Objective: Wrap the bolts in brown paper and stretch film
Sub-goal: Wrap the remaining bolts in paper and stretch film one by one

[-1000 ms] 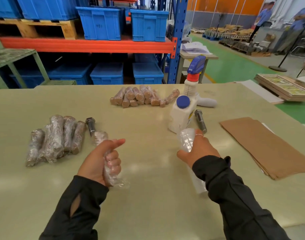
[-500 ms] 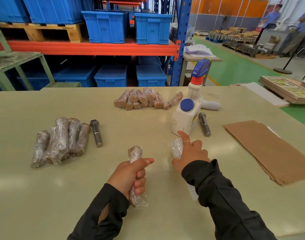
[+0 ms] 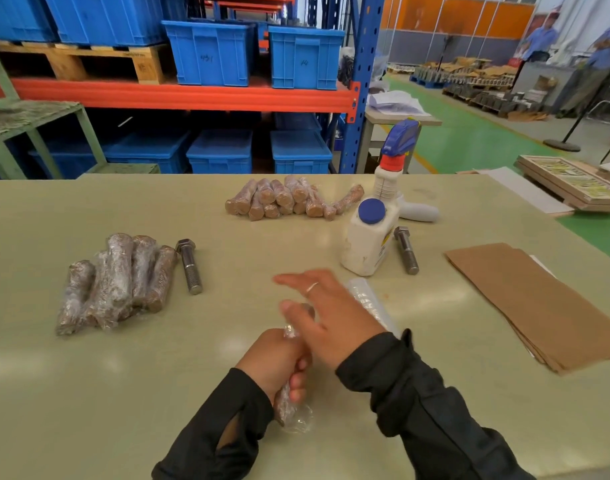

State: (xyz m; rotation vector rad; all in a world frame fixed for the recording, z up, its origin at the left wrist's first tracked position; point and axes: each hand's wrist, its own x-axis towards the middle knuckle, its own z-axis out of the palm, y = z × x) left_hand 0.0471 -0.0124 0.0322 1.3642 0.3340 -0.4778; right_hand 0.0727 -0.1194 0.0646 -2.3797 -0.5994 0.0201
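We see the left hand (image 3: 274, 358) near centre, fist curled round a film-wrapped bolt (image 3: 289, 407), holding it roughly upright just above the tabletop (image 3: 89, 393). Loose film bunches out below the fist. The right hand (image 3: 326, 313) crosses over the bolt's top end, fingers straight and spread, palm down, pointing left; thumb touches the wrapped tip. A ring sits on one finger. Both forearms in black sleeves angle in from the near edge.

A clear film roll (image 3: 369, 303) lies just behind the right hand, partly hidden by it.

Left: a pile of film-wrapped bolts (image 3: 116, 282), with a bare bolt (image 3: 189, 266) just beside it on the right. Far centre: a pile of paper-wrapped bolts (image 3: 286, 199). Right of centre: a white bottle with blue cap (image 3: 369, 244), a spray bottle (image 3: 391, 174) behind it, a second bare bolt (image 3: 405, 249) just beside the white bottle. Far right: a stack of brown paper sheets (image 3: 538, 303).
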